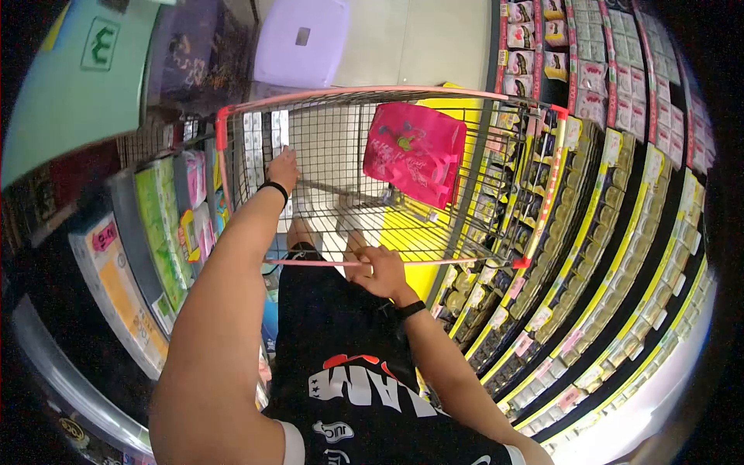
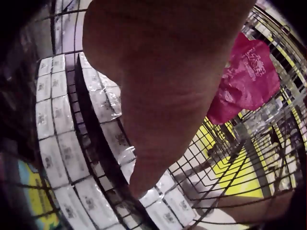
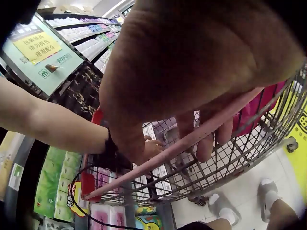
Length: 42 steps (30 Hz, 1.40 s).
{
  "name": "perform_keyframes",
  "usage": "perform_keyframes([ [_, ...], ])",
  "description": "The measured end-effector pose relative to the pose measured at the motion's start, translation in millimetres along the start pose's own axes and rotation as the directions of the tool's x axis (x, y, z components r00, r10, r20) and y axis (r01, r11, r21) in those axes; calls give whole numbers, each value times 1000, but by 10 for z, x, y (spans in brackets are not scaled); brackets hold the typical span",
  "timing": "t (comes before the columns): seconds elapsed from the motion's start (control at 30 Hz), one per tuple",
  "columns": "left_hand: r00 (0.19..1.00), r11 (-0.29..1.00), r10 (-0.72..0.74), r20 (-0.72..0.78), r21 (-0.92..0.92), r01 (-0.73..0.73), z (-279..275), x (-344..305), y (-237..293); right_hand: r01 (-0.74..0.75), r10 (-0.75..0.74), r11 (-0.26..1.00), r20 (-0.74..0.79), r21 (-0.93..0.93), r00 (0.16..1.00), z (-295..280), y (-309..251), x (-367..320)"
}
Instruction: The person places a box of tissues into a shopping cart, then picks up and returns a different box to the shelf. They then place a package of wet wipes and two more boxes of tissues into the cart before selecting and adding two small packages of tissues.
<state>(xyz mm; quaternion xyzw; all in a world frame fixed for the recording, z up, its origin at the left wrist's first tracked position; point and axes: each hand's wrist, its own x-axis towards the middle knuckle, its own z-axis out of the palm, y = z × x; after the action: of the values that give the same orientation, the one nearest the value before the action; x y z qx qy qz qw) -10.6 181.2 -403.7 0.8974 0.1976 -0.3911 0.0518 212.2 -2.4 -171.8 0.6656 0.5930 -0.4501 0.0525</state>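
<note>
My left hand reaches into a wire shopping cart and holds a long white multipack of small wrapped packets near its edge. A matching white multipack stands beside it against the cart's left side, a narrow dark gap between the two. Some left fingers are hidden behind the palm in the left wrist view. At the near rim, my right hand grips the pink bar, fingers curled under it. A bright pink bag with white print hangs inside the cart toward the right.
Shelves of small packaged goods line the right side. Green packs and other wrapped packs fill the left shelf. A lilac plastic stool stands beyond the cart. Yellow floor marking lies under its right side.
</note>
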Motion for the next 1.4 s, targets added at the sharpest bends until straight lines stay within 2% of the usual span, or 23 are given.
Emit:
perform_keyframes([
  [0.03,999,998,19,27,66,-21,28,72,32,-10,10,1000,-1,19,1000,-3,0,-1],
  [0.13,966,986,74,248,126,-108,48,362,61,-19,19,1000,-11,23,1000,89,66,-18],
  [0.2,943,965,85,321,209,-158,-199,248,-15,-30,31,999,-15,23,999,80,69,-18],
  [0.3,922,941,85,377,274,-199,-85,306,-14,-3,6,999,-70,39,998,65,72,-25],
  [0.4,906,913,78,417,335,-233,104,398,-4,-62,62,997,12,55,998,19,81,13],
  [0.53,899,868,42,436,430,-249,457,602,104,-88,88,988,1,127,996,-37,81,28],
  [0.57,863,849,42,504,437,-297,97,395,47,-81,82,986,-2,143,997,-46,87,35],
  [0.67,843,954,30,538,236,-185,-107,335,36,-26,34,984,-39,178,999,26,167,13],
  [0.7,902,978,-116,415,206,31,-97,201,43,-1,10,988,-56,157,998,21,147,-21],
  [0.8,914,989,-82,397,143,26,-209,-53,-26,52,-47,993,-45,104,998,-4,168,-39],
  [0.87,930,995,-103,352,49,91,-332,-214,-22,87,-87,992,0,90,996,-53,144,-43],
  [0.93,953,977,-158,259,-102,189,-396,-430,35,155,-151,982,-43,106,988,-42,183,-75],
  [1.03,942,821,-282,181,-463,334,-381,-554,243,255,-246,954,-73,159,966,15,362,-106],
  [1.1,898,550,-409,162,-742,384,-631,-833,357,350,-344,922,-65,165,937,31,491,-109],
  [1.13,854,506,-519,36,-793,340,-573,-912,485,371,-371,896,-47,246,927,46,581,-124],
  [1.17,788,383,-614,43,-857,345,-680,-1085,595,297,-332,916,96,271,938,-62,578,-149],
  [1.2,740,417,-673,3,-824,383,-1145,-1506,697,352,-389,887,71,297,919,-58,621,-171],
  [1.23,647,400,-760,-62,-829,391,-1279,-1751,885,402,-441,840,29,364,897,70,758,-118],
  [1.27,553,340,-827,-103,-875,345,-1252,-1895,1088,524,-530,788,-78,323,844,140,839,-84],
  [1.3,494,346,-853,-168,-891,295,-1278,-2082,1257,500,-524,797,-24,337,851,84,858,-86],
  [1.33,494,256,-867,-65,-908,331,-1489,-2364,1407,516,-534,800,-29,306,845,145,962,-21],
  [1.37,384,261,-915,-123,-906,333,-1571,-2602,1554,533,-544,799,-42,279,838,124,1008,-43],
  [1.4,273,271,-944,-183,-905,329,-1652,-2831,1651,602,-602,749,-93,277,793,196,1113,1],
])
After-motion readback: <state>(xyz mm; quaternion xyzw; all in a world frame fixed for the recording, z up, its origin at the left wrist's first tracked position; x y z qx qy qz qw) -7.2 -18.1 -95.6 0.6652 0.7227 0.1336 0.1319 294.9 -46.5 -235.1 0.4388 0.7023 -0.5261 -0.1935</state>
